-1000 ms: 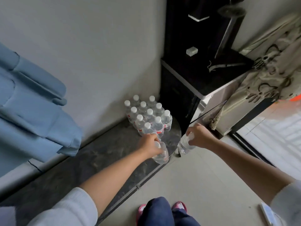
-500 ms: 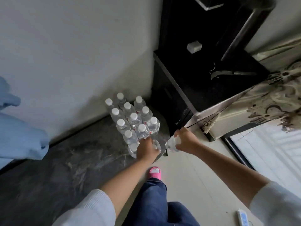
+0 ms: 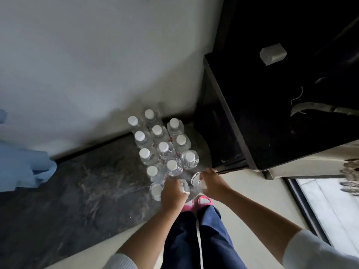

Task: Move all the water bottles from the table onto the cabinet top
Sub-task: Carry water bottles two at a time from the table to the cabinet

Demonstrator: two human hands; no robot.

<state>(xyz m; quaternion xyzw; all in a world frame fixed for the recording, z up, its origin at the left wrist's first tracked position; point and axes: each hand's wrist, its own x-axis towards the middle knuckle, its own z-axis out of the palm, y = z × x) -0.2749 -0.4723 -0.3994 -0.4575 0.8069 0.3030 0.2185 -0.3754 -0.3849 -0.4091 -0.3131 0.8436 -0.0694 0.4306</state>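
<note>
Left hand (image 3: 172, 193) fingers wrapped round a bottle (image 3: 184, 188) at the table (image 3: 87, 191) edge, right hand (image 3: 210, 184) gripping another bottle (image 3: 196, 180) tilted beside it, remaining bottles (image 3: 163, 144) clustered upright near the black cabinet top (image 3: 281, 123).

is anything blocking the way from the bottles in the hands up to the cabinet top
Nothing visible does. The left hand and right hand each grip a bottle beside the cabinet top, which holds only a small white block far back.
</note>
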